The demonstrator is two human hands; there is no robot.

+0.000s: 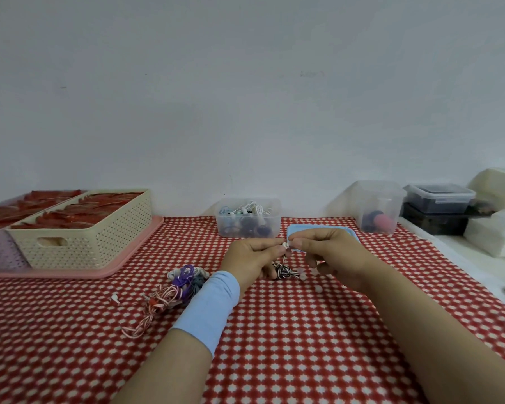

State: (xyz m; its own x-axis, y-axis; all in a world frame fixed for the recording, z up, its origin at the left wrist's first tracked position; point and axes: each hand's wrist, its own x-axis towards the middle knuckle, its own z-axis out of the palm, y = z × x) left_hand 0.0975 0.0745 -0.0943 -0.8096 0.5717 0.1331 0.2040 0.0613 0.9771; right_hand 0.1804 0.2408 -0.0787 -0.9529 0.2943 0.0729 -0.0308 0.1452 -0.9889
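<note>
Head view: the left hand (pixel 252 258) and right hand (pixel 330 252) meet above the checked surface (pixel 303 330). Each grip is pinched narrow on a small white earbud (pixel 285 245) held between the fingertips. Its striped cable (pixel 285 271) hangs coiled just below, close to the surface. A blue lid (pixel 344 230) lies just behind the hands. A bundle of cables (pixel 172 290) lies left of the left wrist.

Table, red-and-white patterned cloth (pixel 303 330). Pink plastic tray (pixel 123 268) far left. Clear plastic box of earphones (pixel 247 221) at back, flat blue lid (pixel 312 228) beside it. Tangled purple-pink cable bundles (pixel 172 290), black-and-white braided earphone (pixel 285 272), pale ear tips (pixel 319 288) centre.
</note>
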